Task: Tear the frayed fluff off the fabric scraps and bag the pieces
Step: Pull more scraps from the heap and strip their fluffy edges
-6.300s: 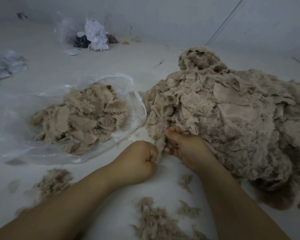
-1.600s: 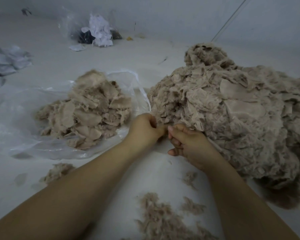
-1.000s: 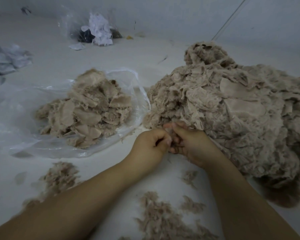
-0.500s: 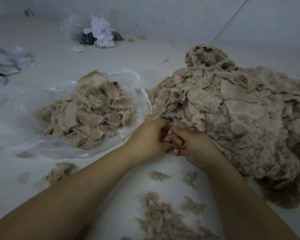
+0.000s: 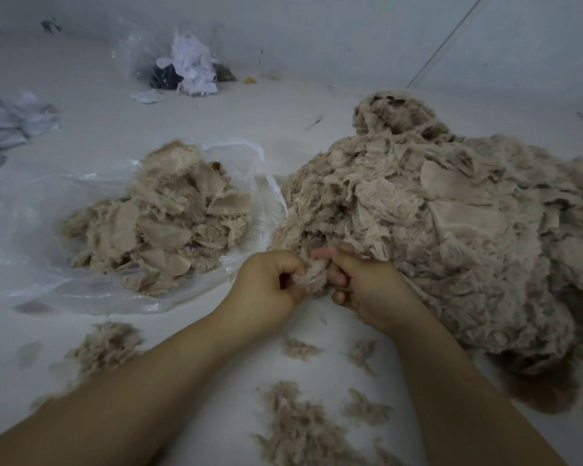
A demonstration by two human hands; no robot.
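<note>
The left hand [image 5: 266, 284] and the right hand [image 5: 367, 290] are seen close together on the white surface [image 5: 334, 334], at the near edge of the large heap of fabric scraps [image 5: 451, 237]. A single fluffy scrap [image 5: 312, 275] is held between them. The left hand is curled, with thumb and fingers pinched on the scrap's left side; the right hand is likewise curled, its fingers closed on the scrap's right side. The scrap is touching the foot of the large heap, which extends beyond and to the right of the right hand.

Beyond and to the left of the left hand, a clear plastic bag [image 5: 24, 230] is found lying open on the surface, with a smaller pile of trimmed pieces [image 5: 162, 223] resting in its mouth. The bag's rim lies just beside the large heap.

Torn fluff [image 5: 293, 428] is scattered nearer than both hands, between the forearms, and a further tuft [image 5: 105, 344] is noted to the left of the left forearm.

Well beyond the hands, a second clear bag holding white and dark scraps [image 5: 189, 65] is observed. Pale crumpled cloth [image 5: 11, 119] lies far off to the left.
</note>
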